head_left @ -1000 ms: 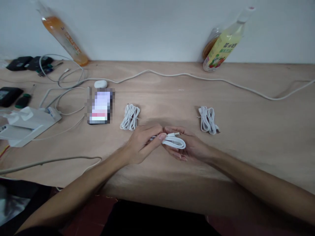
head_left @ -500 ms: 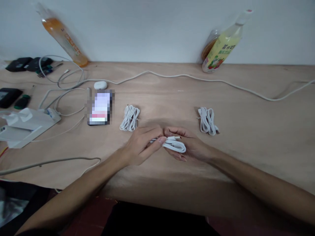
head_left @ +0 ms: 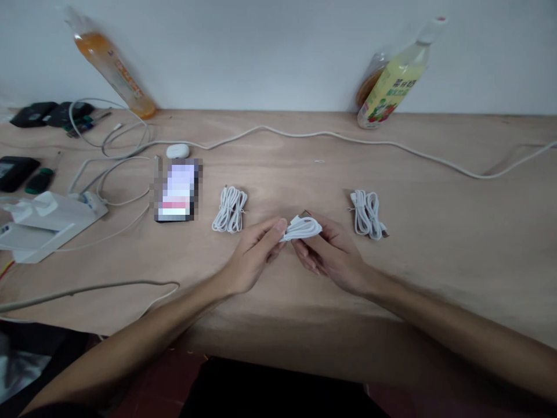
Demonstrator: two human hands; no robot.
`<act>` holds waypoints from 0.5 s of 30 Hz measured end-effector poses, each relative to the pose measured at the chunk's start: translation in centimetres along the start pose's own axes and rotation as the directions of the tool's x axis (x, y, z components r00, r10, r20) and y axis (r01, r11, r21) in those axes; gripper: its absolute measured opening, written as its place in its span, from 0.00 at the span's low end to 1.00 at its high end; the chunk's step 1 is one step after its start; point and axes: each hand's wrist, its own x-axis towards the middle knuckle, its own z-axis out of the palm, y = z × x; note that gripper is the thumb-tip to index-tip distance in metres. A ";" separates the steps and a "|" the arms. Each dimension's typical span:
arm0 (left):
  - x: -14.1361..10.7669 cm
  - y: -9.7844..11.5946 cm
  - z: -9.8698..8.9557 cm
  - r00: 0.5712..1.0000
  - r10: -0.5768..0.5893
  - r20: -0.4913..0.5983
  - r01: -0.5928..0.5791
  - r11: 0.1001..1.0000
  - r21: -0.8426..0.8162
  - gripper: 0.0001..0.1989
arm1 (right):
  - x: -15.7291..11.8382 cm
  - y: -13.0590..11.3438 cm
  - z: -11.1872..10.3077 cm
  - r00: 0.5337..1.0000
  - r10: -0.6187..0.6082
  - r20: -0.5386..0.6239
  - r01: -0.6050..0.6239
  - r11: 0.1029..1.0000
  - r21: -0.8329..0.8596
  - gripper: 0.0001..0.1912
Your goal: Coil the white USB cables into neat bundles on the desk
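A coiled white USB cable [head_left: 304, 229] is held up over the wooden table, its plug end pointing up and away. My left hand [head_left: 256, 252] pinches the left end of the coil between thumb and fingers. Against the underside and right of the same coil, my right hand [head_left: 337, 252] has its fingers curled; the coil hides part of its grip. One bundled white cable [head_left: 230, 209] lies on the table beyond my left hand. Another tied white cable bundle [head_left: 368, 214] lies beyond my right hand.
A phone [head_left: 177, 190] and a white earbud case [head_left: 177, 151] lie to the left, near a white power strip [head_left: 56, 217] with loose cords. A long white cord [head_left: 322, 134] crosses the back. An orange bottle [head_left: 115, 72] and a yellow bottle [head_left: 398, 81] stand by the wall.
The coil has turned, its plug now pointing up and away instead of right. My left hand has rotated thumb-up, and the right fingers have curled in beneath the coil.
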 end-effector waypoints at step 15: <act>-0.6 1.6 1.5 0.889 -0.345 0.302 0.458 0.707 -0.539 0.23 | -0.8 1.2 -1.1 0.730 -0.659 0.184 0.497 0.327 -0.804 0.09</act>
